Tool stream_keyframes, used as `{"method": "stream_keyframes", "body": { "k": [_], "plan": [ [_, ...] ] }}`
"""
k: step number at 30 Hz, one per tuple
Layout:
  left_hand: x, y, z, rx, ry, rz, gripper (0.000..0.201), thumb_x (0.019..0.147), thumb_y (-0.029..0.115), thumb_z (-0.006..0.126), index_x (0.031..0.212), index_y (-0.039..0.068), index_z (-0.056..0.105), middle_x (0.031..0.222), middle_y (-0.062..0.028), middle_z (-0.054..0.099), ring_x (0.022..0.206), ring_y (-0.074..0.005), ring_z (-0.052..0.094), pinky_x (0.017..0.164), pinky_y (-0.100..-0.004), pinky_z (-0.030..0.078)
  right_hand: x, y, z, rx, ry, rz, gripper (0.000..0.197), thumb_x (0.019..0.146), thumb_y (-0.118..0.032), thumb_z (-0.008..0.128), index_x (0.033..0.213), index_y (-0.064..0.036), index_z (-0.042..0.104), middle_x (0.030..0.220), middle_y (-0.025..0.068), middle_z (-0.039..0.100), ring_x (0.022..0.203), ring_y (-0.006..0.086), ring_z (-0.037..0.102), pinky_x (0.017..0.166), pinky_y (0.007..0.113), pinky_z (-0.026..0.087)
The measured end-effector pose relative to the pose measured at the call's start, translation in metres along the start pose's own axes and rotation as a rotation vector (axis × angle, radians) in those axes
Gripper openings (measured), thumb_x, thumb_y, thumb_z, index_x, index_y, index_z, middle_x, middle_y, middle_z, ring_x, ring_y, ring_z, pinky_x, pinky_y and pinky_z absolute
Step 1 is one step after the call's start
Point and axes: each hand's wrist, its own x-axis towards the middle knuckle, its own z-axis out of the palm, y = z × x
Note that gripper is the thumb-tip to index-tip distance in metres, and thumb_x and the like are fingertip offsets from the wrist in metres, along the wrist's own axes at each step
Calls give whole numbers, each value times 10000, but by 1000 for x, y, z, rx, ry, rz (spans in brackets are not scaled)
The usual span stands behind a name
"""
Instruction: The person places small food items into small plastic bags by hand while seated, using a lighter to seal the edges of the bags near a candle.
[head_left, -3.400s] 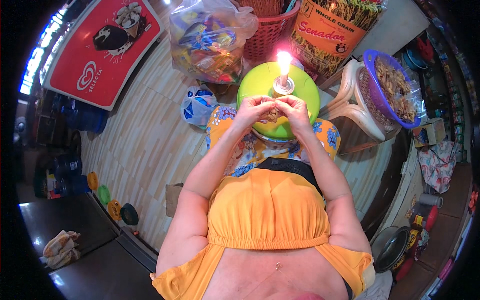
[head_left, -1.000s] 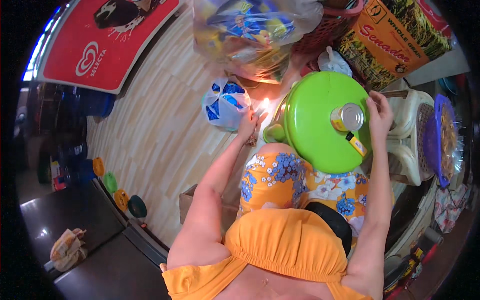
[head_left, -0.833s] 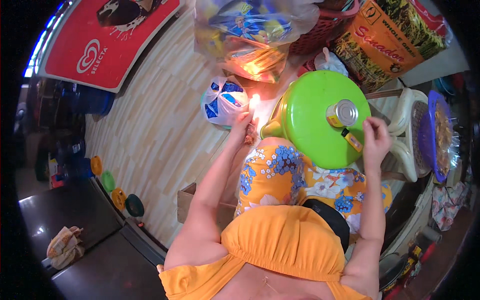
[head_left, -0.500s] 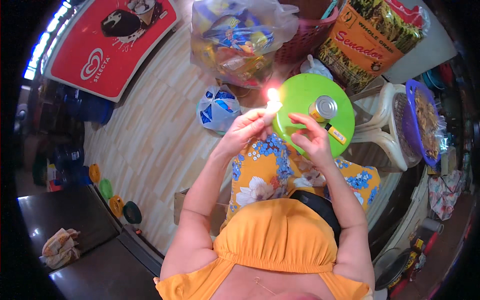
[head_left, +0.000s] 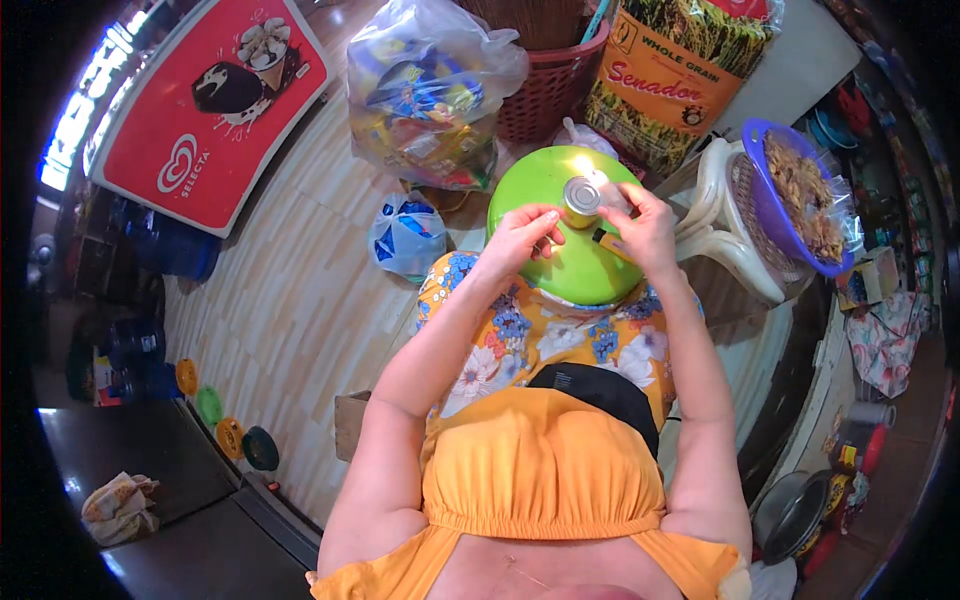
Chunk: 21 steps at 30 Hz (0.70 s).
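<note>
Head view: we look down at two bare hands meeting over a round green plastic stool (head_left: 575, 272), its near edge against a lap in orange floral cloth. We see the right hand (head_left: 646, 230) nearly closed, thumb and fingertips pinching a short pale candle (head_left: 604, 184). The candle leans to the left across the far side of a small tin can (head_left: 582, 192) — its bright flame sits just beyond the rim. We cannot tell whether candle and can touch. The can stands upright on the stool, between the two hands.

The left hand (head_left: 528, 236) is half open, its fingers loosely curled and its thumb and forefinger close together just beside the can; we cannot tell whether it has hold of anything. A yellow lighter (head_left: 612, 243) lies on the stool, partly hidden beneath the right hand.

Beyond the stool we find a clear bag of colourful packets (head_left: 420, 105), a dark red basket (head_left: 545, 95) and a sack printed with grain stalks (head_left: 655, 90). To the right, a purple basin (head_left: 757, 150) of brown pieces rests on a pale chair (head_left: 728, 252).
</note>
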Motion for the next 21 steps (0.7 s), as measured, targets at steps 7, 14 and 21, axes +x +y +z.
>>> {"method": "stream_keyframes", "body": {
  "k": [7, 14, 21],
  "plan": [
    [7, -18, -6, 87, 71, 55, 217, 845, 171, 522, 1012, 34, 542, 725, 3, 574, 552, -38, 464, 500, -167, 345, 0, 28, -13, -236, 40, -41, 228, 678, -52, 654, 888, -5, 579, 727, 135, 608, 619, 179, 587, 557, 291, 446],
    [13, -29, 2, 131, 60, 100, 205, 831, 153, 537, 997, 34, 541, 729, -2, 565, 579, -50, 465, 510, -173, 359, 1, 43, -15, 22, -25, 127, 171, 725, -60, 633, 875, 8, 586, 670, 36, 575, 536, 85, 522, 502, 236, 419],
    [26, -38, -1, 105, 88, 167, 159, 807, 103, 541, 939, 14, 542, 666, -5, 547, 562, -55, 481, 484, -192, 368, 11, 35, -14, 296, -118, 397, 172, 776, -118, 611, 886, 13, 595, 651, 2, 558, 465, 42, 462, 444, 184, 373]
  ]
}}
